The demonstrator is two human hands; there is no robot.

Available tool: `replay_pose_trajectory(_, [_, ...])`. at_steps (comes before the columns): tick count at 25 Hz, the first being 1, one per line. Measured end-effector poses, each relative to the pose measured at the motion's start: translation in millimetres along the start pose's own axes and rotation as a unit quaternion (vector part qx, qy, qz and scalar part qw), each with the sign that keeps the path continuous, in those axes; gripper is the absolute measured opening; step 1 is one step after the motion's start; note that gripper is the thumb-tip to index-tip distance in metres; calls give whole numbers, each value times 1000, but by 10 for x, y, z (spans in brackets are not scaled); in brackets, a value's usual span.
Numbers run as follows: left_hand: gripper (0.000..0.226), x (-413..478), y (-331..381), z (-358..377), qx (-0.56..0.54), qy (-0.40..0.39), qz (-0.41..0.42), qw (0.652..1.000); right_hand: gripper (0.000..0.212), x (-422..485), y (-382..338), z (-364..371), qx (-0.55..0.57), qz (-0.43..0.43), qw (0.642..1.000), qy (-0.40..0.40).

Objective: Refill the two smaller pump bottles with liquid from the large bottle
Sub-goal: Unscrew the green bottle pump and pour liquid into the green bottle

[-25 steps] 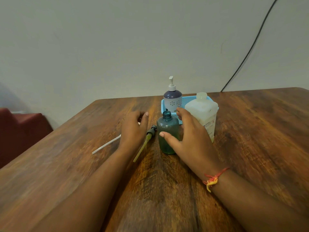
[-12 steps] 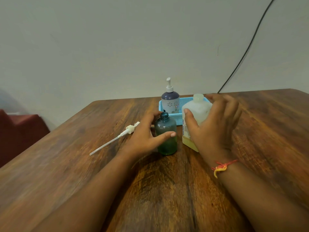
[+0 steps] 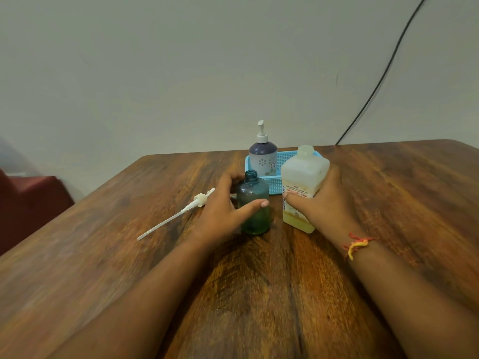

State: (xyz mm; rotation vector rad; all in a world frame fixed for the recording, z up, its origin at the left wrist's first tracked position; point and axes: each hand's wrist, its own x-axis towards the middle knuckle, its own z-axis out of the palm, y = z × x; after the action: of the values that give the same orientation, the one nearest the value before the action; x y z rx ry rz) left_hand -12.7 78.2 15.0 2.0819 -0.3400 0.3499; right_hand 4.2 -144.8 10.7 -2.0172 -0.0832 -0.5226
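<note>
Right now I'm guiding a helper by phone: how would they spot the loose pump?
On the wooden table, look left of the left hand holding the green bottle. The white pump lies flat there, trailing a thin tube; its neighbours are bottles.

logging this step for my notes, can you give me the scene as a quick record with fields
left hand: grips green bottle
green bottle: upright, pump off, neck open
right hand: holds large bottle
large bottle: on table, yellow liquid low
purple pump bottle: in blue basket, pump on
loose white pump: lying on table, left of left hand
</note>
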Motion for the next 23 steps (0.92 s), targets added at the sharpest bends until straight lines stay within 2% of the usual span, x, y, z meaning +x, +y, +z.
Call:
replay_pose_trajectory(4, [82,12,-33,-9,4,-23,5,1000,91,-37,-54,-66,-22,-81,995,55])
replay_pose_trajectory(8, [78,-3,-31,2,11,-11,36,999,83,-50,-114,-114,-139,-146,975,91])
replay_pose_trajectory(13, [87,-23,25,6,15,6,51,999,84,-95,-158,-118,-195,-192,955,114])
replay_pose_trajectory(18, [78,-60,67,-4,11,-6,47,999,91,-92,-186,-135,-230,-212,942,124])
replay_pose_trajectory(23, [80,-49,66,-9,24,-16,53,998,95,-75,-182,-155,-252,-230,928,146])
